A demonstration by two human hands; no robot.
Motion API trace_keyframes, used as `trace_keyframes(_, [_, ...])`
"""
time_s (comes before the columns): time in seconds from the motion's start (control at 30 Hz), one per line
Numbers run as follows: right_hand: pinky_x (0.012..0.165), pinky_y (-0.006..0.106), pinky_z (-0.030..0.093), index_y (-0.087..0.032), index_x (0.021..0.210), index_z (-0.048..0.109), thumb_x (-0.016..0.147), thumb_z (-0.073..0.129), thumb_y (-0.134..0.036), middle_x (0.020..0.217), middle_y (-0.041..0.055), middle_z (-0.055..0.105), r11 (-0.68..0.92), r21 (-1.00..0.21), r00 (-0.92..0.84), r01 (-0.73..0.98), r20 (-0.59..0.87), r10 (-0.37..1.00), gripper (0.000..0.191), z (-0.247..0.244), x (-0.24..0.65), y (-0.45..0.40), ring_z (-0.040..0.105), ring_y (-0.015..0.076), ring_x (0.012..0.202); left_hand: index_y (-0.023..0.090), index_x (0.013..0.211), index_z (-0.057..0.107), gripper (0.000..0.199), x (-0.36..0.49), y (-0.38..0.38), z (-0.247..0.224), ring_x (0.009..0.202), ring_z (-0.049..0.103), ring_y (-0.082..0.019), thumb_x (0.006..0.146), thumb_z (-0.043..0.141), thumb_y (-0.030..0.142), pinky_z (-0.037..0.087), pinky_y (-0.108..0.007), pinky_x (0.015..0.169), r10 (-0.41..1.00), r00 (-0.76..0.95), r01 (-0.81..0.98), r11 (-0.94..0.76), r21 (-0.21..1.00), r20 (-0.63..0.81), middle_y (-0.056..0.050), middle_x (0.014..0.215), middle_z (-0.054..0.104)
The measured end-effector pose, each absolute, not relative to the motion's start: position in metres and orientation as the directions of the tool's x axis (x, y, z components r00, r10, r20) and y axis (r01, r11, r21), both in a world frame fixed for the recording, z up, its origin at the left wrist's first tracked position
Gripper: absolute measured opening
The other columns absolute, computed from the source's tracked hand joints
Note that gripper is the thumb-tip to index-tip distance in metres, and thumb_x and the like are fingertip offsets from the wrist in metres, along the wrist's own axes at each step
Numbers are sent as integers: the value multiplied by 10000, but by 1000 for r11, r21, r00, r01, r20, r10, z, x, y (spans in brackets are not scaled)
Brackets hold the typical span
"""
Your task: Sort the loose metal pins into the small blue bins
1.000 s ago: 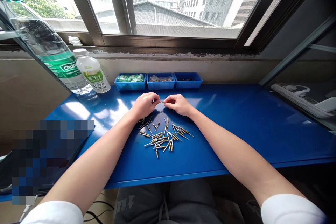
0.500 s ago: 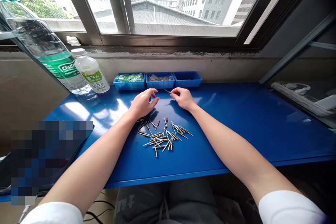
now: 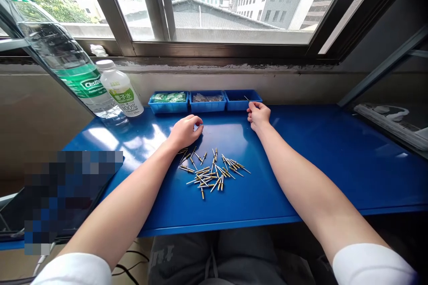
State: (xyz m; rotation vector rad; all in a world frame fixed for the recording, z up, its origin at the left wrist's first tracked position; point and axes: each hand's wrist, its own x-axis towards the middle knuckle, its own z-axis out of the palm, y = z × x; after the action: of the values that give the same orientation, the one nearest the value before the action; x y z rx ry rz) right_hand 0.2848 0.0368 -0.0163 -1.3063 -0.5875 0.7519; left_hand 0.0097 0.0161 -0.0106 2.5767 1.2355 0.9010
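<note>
My right hand [image 3: 259, 115] is at the front edge of the right blue bin [image 3: 243, 106], pinching a thin rivet [image 3: 246, 98] whose tip points up over the bin. Dark small pieces lie inside that bin. My left hand [image 3: 187, 132] rests on the blue table with its fingers curled and thumb apart, holding nothing visible. Below and between my arms lies a loose pile of rivets [image 3: 214, 173] with brass-coloured bodies and silver pins; a few are partly hidden by my left wrist.
The middle bin [image 3: 207, 106] holds clear packets and the left bin [image 3: 169, 107] green-white ones. A large water bottle [image 3: 80, 80] and a smaller white bottle [image 3: 124, 98] stand at the back left. A blurred dark object [image 3: 76, 196] lies at the left edge.
My right hand has moved right and slightly up with the rivet, from beside my left hand to the right bin. My left hand has hardly moved. The view has shifted slightly.
</note>
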Motion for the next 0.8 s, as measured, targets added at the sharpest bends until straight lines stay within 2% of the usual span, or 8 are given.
trace_keyframes(0.13, [343, 190, 240, -173, 796, 591, 787, 601, -240, 497, -52, 492, 65, -995, 690, -79, -7, 724, 69, -21, 285, 41, 360, 64, 371, 177, 837, 650, 185, 9, 16, -10, 709, 574, -159, 829, 510, 297, 433, -277, 641, 768, 491, 674, -634, 380, 411, -46, 848, 653])
trace_keyframes(0.2, [411, 212, 352, -161, 805, 629, 773, 615, -270, 541, -32, 534, 69, -995, 744, 77, 103, 660, 114, -27, 289, 44, 440, 84, 433, 177, 821, 653, 188, 9, 16, -9, 715, 577, -163, 827, 510, 299, 433, -277, 639, 778, 493, 680, -624, 386, 390, -45, 838, 657])
trace_keyframes(0.27, [551, 251, 457, -151, 812, 664, 762, 623, -305, 612, -1, 598, 79, -958, 772, 276, 270, 576, 167, -33, 296, 46, 542, 117, 551, 178, 823, 657, 193, 9, 16, -10, 724, 581, -167, 827, 508, 302, 436, -279, 642, 783, 495, 682, -619, 390, 378, -47, 846, 660])
trace_keyframes(0.37, [718, 301, 494, -139, 819, 696, 754, 622, -335, 709, 41, 667, 62, -896, 769, 439, 410, 490, 219, -40, 307, 47, 621, 161, 686, 179, 838, 657, 198, 9, 16, -10, 738, 585, -171, 828, 507, 308, 441, -282, 651, 784, 500, 684, -618, 388, 368, -49, 863, 661])
trace_keyframes(0.6, [750, 320, 501, -140, 795, 711, 726, 645, -363, 728, 61, 698, 21, -905, 791, 424, 381, 479, 243, -38, 311, 44, 641, 182, 694, 183, 854, 650, 204, 9, 16, -10, 768, 597, -183, 838, 497, 317, 450, -291, 662, 782, 510, 686, -621, 380, 358, -51, 884, 666])
trace_keyframes(0.8, [716, 332, 513, -130, 837, 716, 736, 629, -392, 678, 52, 683, 53, -925, 787, 377, 350, 508, 294, -41, 315, 48, 632, 177, 652, 178, 966, 631, 239, 10, 18, -12, 807, 616, -201, 839, 497, 330, 468, -309, 702, 794, 506, 698, -607, 381, 338, -54, 918, 680])
